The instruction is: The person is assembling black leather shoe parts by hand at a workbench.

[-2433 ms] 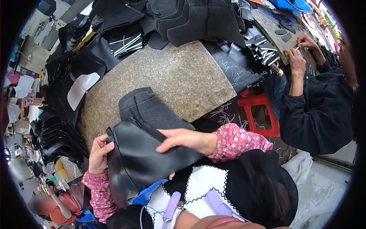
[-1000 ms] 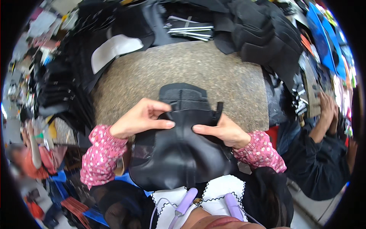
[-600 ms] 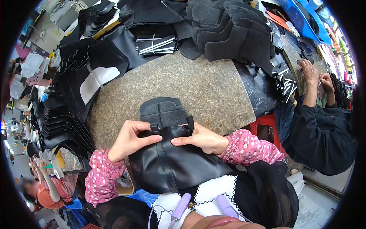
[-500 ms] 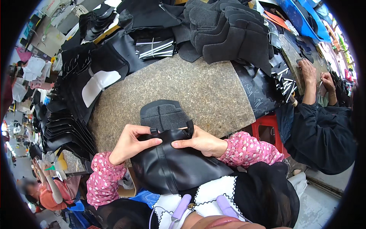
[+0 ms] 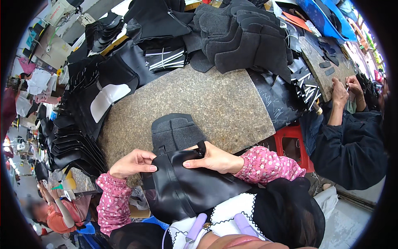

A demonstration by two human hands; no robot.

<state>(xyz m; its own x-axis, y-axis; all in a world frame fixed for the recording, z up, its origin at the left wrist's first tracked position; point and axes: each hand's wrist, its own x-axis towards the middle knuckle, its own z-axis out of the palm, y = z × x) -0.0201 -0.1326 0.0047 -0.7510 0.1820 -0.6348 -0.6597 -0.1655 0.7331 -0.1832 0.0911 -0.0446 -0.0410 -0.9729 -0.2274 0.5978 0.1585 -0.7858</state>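
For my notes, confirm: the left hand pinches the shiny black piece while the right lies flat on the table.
The right hand isn't flat on the table: the head view shows it gripping the shiny black piece. The left hand does pinch it.

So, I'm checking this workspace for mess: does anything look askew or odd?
Mainly the white-edged strips right of the speckled board: they splay at differing angles, whereas the banded bundle beyond the board's far edge lies fairly neat. The black piece held by the left hand and right hand shows no clear damage.
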